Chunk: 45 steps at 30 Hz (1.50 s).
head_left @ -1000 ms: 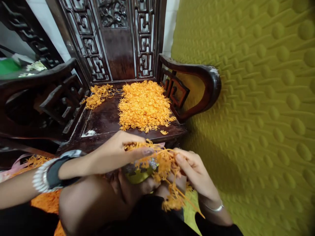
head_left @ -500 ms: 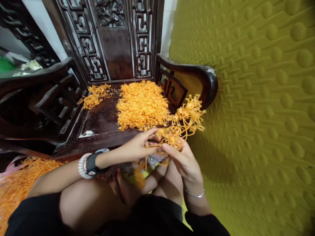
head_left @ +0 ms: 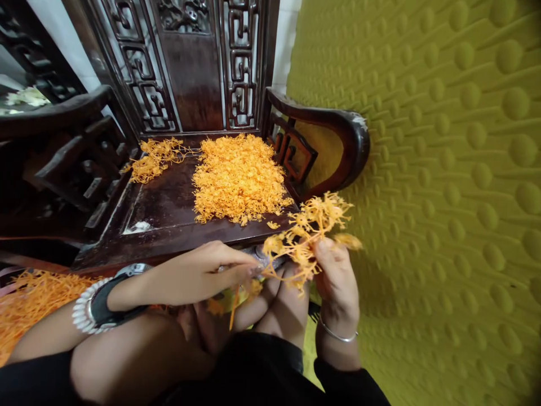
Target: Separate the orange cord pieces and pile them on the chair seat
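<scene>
My right hand [head_left: 337,276] is closed around the stems of a branching bunch of orange plastic pieces [head_left: 313,225], held up in front of the seat's right edge. My left hand [head_left: 198,273], with a watch and a white coiled band at the wrist, is pinched on an orange stem at the bunch's left side. A few blurred orange pieces [head_left: 234,299] hang below its fingertips. Beyond the hands, a thick pile of small orange pieces [head_left: 239,177] lies on the dark wooden seat [head_left: 164,197].
A smaller orange cluster [head_left: 154,159] lies at the seat's back left. Carved armrests [head_left: 359,141] flank the seat. Orange stems [head_left: 38,304] are heaped at lower left. A yellow-green textured surface [head_left: 443,197] rises at right. My bare legs are below.
My left hand has moved left, away from my right hand. The bunch has come lower, and my right hand has turned upright around its stems. The view has shifted slightly.
</scene>
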### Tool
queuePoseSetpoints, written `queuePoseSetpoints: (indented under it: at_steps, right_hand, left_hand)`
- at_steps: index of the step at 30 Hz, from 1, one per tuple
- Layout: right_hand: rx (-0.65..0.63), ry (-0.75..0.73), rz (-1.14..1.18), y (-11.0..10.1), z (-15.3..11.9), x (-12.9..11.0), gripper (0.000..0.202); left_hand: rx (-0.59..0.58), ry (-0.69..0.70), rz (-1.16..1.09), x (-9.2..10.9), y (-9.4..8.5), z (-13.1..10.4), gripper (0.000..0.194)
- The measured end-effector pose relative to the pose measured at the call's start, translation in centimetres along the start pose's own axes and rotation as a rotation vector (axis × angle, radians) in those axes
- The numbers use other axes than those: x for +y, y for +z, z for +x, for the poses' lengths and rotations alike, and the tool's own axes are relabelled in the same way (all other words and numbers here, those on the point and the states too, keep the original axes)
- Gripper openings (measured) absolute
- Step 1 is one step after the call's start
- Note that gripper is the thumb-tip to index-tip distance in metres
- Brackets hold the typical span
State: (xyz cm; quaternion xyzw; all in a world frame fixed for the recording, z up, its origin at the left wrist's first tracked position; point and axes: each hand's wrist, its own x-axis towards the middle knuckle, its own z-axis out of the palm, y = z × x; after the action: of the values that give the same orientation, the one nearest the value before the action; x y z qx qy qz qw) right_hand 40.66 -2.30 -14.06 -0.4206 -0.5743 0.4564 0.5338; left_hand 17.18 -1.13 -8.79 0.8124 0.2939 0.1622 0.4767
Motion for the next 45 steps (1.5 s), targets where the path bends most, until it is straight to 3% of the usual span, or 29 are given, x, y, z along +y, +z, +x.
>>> queuePoseSetpoints:
  at_steps: [4,7,12,16,19,22,26,28,31,34,36,40,43,45]
  right_hand:
    - [-0.052,-0.022,-0.05,1.8,0.4,-0.5,0.027]
    - [0.064,-0.01,0.014,2.3,0.2,-0.9,0.024]
    - [0.085,-0.082,-0.096,2.0,0.2,-0.5,0.018]
    - [0.208,-0.164,-0.153,2.3,0.2,-0.2,0.026]
    - [0.278,-0.159,-0.185,3.0,-0.1,0.2,0.032]
    - [0.336,-0.219,-0.182,4.2,-0.3,0.8,0.029]
    - [0.66,-0.41,-0.22,5.6,0.3,1.1,0.056]
    - [0.75,-0.485,-0.222,5.8,0.8,0.7,0.066]
    - [0.677,-0.526,-0.173,5.4,1.0,-0.1,0.066]
    - [0.59,-0.469,-0.141,4.8,0.8,-0.1,0.056]
    - [0.596,-0.416,-0.111,4.6,0.8,0.3,0.046]
    - [0.526,-0.206,0.184,5.3,1.4,1.4,0.024]
    - [0.402,0.01,0.548,6.5,2.2,1.8,0.016]
    - [0.482,-0.006,0.664,7.2,2.6,1.9,0.018]
  left_hand:
    - [0.222,0.057,-0.056,-0.4,1.4,1.5,0.033]
    - [0.335,0.055,-0.246,-1.1,2.1,2.7,0.025]
    - [0.45,0.079,-0.601,-1.4,2.2,3.7,0.028]
    - [0.376,0.039,-0.866,-0.7,2.4,3.5,0.036]
    - [0.284,0.072,-0.943,-0.5,2.5,3.1,0.033]
    - [0.273,0.096,-0.992,-0.7,2.5,3.1,0.027]
    - [0.333,0.02,-0.95,-0.5,2.3,3.5,0.031]
    - [0.309,-0.044,-0.883,-0.1,2.1,3.4,0.039]
    - [0.119,-0.05,-0.765,0.4,1.4,2.7,0.051]
    - [-0.019,0.072,-0.651,0.6,0.8,2.2,0.058]
    - [0.104,0.129,-0.708,0.6,0.6,2.2,0.062]
    - [0.536,0.229,-0.969,0.9,0.9,3.0,0.061]
    - [0.647,0.255,-1.146,1.4,1.1,3.5,0.045]
    - [0.651,0.254,-1.215,1.5,1.0,3.5,0.031]
